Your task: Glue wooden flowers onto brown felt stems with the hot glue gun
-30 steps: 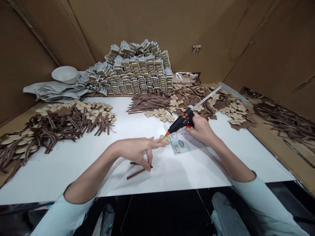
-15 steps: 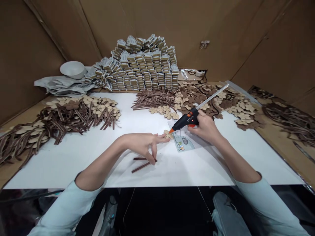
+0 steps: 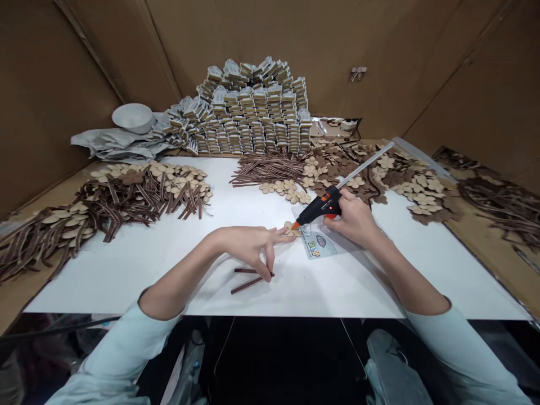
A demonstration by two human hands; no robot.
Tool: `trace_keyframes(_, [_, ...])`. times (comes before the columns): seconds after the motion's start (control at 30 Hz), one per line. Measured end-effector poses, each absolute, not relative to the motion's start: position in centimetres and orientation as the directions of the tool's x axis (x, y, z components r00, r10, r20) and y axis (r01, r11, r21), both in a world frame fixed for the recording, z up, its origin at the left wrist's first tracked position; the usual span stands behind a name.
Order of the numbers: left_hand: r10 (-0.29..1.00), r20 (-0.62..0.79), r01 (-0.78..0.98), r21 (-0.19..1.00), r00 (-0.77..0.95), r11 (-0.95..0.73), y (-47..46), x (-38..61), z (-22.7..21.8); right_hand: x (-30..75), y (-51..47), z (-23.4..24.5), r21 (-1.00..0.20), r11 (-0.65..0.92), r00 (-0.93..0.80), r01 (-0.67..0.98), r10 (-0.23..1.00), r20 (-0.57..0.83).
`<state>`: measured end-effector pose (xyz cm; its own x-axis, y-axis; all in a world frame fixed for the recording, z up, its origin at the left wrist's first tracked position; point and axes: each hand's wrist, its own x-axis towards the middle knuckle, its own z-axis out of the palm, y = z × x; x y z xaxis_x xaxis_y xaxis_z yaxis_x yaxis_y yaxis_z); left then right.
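Observation:
My right hand [image 3: 354,218] is wrapped round the grip of a black glue gun [image 3: 317,207] with an orange nozzle and a clear glue stick out of its back. The nozzle tip meets a beige flower cutout [image 3: 289,229] lying on the white board. Two fingers of my left hand [image 3: 255,247] reach out onto that flower's near edge. Thumb and another finger of the same hand pinch a folded dark brown ribbon [image 3: 247,285], its two ends pointing left. Under the gun lies a clear plastic sheet with a "DIY" label [image 3: 314,247].
Stacked grey-white pieces [image 3: 253,121] stand at the back, beside a white bowl [image 3: 133,117]. Brown ribbon strips [image 3: 266,170] lie before them. Flowers with ribbons [image 3: 139,194] are heaped at left, loose flower cutouts [image 3: 422,188] at right. Cardboard walls [image 3: 261,34] enclose the board [image 3: 147,259].
The whole view has shifted slightly. Against the board, both hands, the glue gun and the ribbon hold nearly the same place, with the left fingers a little further over the flower.

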<state>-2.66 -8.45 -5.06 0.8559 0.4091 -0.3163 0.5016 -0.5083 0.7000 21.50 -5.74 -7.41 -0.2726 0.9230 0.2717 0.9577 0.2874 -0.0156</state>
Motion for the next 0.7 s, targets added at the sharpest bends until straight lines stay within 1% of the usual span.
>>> trace_keyframes(0.23, [0.412,-0.306,0.493,0.715,0.858,-0.495,-8.39,-2.72,-5.31,21.47,-5.73,-7.27,0.0,0.267,-0.26,0.964,0.938,0.231])
trace_keyframes(0.53, [0.399,-0.319,0.495,0.715,0.859,-0.493,-8.41,-2.73,-5.33,21.33,-5.75,-7.28,0.0,0.248,-0.241,0.969,0.944,0.227])
trace_keyframes(0.7, [0.401,-0.287,0.469,0.733,0.87,-0.493,-8.38,-2.75,-5.43,21.32,-5.72,-7.18,0.004,0.242,-0.237,0.97,0.947,0.215])
